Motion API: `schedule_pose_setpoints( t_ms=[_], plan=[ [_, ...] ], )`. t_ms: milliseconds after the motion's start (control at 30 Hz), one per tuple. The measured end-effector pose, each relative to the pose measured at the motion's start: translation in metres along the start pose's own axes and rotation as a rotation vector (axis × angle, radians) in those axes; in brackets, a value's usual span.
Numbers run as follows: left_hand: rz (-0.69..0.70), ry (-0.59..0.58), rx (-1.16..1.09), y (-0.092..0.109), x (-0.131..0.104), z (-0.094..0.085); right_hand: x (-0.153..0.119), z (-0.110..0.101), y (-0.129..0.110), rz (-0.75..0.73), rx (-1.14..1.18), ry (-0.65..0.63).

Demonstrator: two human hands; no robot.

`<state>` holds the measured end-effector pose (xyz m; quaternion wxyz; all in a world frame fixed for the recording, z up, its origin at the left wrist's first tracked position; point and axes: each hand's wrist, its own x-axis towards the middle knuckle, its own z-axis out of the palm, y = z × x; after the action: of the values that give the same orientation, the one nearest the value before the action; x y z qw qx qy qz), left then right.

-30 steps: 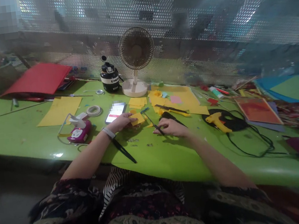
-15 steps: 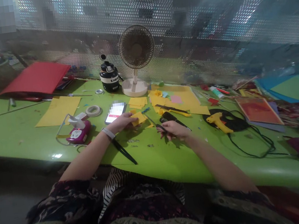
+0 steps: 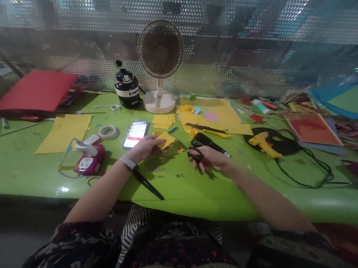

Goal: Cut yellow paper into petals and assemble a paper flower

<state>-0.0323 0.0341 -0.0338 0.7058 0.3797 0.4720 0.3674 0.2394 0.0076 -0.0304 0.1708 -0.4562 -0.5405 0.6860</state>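
My left hand (image 3: 146, 147) is closed on a small yellow piece of paper (image 3: 167, 140), pinching its left side. In my right hand (image 3: 210, 158) is a pair of black-handled scissors (image 3: 194, 153), fingers in the handles. The blades point up and left toward the paper's right edge; I cannot tell whether they touch it. A phone (image 3: 136, 134) with a lit screen lies just behind my left hand. Behind my right hand rest a black tool (image 3: 212, 144) of unclear kind and a yellow-handled cutter (image 3: 209, 130).
A white fan (image 3: 161, 53) and a black bottle (image 3: 127, 89) stand at the back. Yellow sheets (image 3: 64, 133), a tape roll (image 3: 107, 132) and a purple power socket (image 3: 91, 160) are on the left. On the right sit a yellow glue gun (image 3: 265, 144) and its cable (image 3: 297, 182).
The scissors have turned in my right hand, so the handle loops and blades show more clearly. My left hand still holds the yellow paper. The whole view has shifted slightly.
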Motion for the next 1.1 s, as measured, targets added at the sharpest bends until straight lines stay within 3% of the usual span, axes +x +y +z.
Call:
schedule_pose_setpoints(
  t_ms=[200, 433, 633, 800, 1100],
  plan=[
    [0.046, 0.045, -0.036, 0.000, -0.004, 0.005, -0.005, 0.004, -0.007, 0.027, -0.026, -0.012],
    [-0.056, -0.063, 0.080, -0.001, -0.006, 0.005, -0.012, 0.015, -0.014, 0.028, -0.103, 0.034],
    [-0.040, -0.112, 0.238, 0.004, -0.012, 0.004, -0.019, 0.025, -0.020, 0.042, -0.284, 0.085],
    [-0.045, -0.089, 0.267, 0.004, -0.012, 0.000, -0.017, 0.021, -0.022, -0.015, -0.324, 0.113],
    [0.025, -0.154, 0.265, -0.001, -0.007, -0.004, -0.014, 0.018, -0.021, -0.012, -0.367, 0.115]
  ],
)
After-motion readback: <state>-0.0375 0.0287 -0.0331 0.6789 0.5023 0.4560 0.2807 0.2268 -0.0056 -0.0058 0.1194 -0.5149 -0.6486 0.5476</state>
